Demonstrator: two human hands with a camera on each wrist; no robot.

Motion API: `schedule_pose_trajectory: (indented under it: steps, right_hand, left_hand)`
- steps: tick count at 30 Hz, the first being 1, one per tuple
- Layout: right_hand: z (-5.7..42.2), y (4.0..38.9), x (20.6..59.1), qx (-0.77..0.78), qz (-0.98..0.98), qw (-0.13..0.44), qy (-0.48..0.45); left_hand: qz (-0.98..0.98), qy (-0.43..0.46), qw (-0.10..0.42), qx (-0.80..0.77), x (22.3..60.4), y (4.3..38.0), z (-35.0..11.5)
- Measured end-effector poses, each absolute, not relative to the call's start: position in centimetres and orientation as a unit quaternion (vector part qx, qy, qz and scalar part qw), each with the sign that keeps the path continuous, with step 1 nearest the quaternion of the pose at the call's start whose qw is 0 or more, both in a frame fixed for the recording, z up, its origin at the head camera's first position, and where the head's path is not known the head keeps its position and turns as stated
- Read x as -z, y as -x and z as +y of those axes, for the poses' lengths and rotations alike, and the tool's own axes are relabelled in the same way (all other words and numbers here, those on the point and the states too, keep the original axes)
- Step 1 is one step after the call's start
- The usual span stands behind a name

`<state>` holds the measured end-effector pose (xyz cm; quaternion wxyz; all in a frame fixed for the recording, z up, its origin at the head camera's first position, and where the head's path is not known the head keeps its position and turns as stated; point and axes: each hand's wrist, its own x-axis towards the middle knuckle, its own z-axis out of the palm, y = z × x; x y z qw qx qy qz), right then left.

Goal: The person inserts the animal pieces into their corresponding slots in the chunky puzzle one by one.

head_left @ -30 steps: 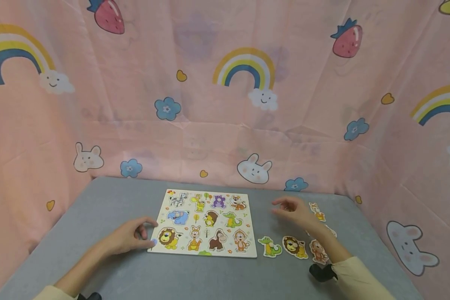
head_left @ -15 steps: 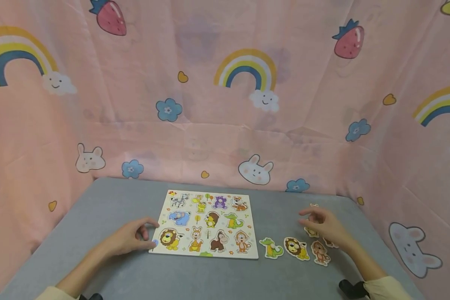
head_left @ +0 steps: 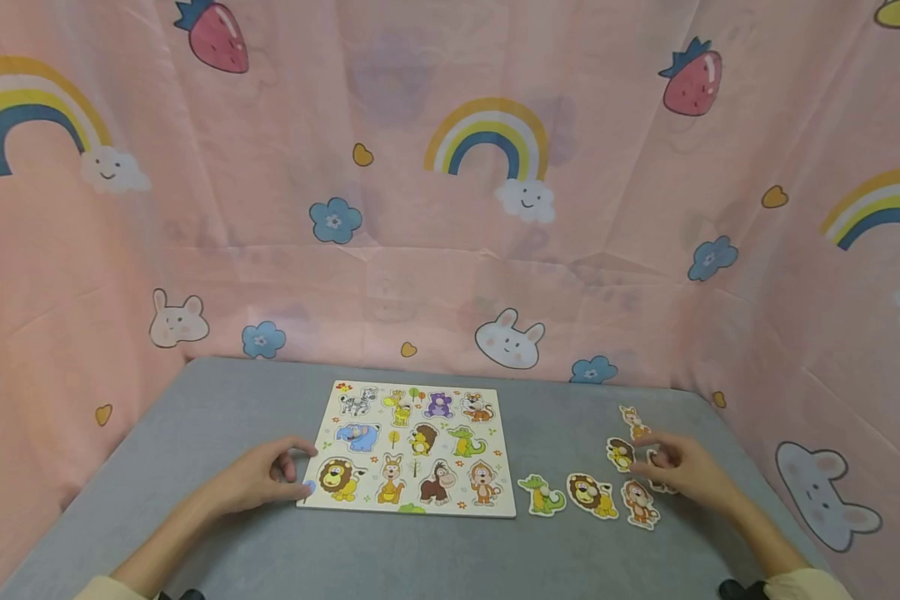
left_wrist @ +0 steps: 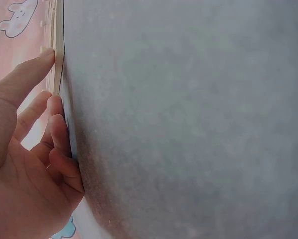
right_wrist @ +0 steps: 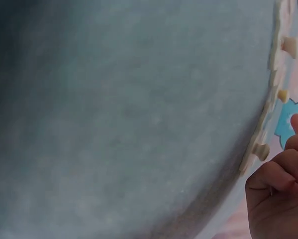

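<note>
A flat wooden puzzle board (head_left: 326, 504) printed with several cartoon animals lies on the table. At its left edge the thumb and forefinger of my left hand (head_left: 251, 477) touch the wood, the other fingers loosely bent. To the right, my right hand (head_left: 690, 475) hovers among loose animal pieces, thumb and forefinger apart with nothing seen between them. Nearest its fingertips are a hedgehog piece (head_left: 620, 455) and a kangaroo piece (head_left: 633, 422). Another piece is partly hidden under the hand. In the right wrist view, pale knobs (right_wrist: 261, 151) stand up from the pieces beside the bent fingers.
A crocodile piece (head_left: 542, 497), a lion piece (head_left: 592, 497) and a monkey piece (head_left: 640, 505) lie right of the board. The grey table (head_left: 420, 558) is backed by a pink patterned cloth (head_left: 420, 275).
My right hand has moved rightward from beside the board to the loose pieces, uncovering the monkey and hedgehog pieces. My left hand stays at the board's edge.
</note>
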<state>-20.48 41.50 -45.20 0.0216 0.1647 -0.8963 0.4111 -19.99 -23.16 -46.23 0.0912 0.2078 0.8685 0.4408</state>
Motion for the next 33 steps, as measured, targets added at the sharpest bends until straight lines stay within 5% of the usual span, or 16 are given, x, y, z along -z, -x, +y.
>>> schedule_pose_trajectory:
  steps: [33]
  right_hand:
    - [40.6,23.1,45.7,-0.335,-0.932,-0.003,-0.134]
  left_hand:
    - [0.877,-0.201,0.085,-0.428,46.3,20.0,-23.1]
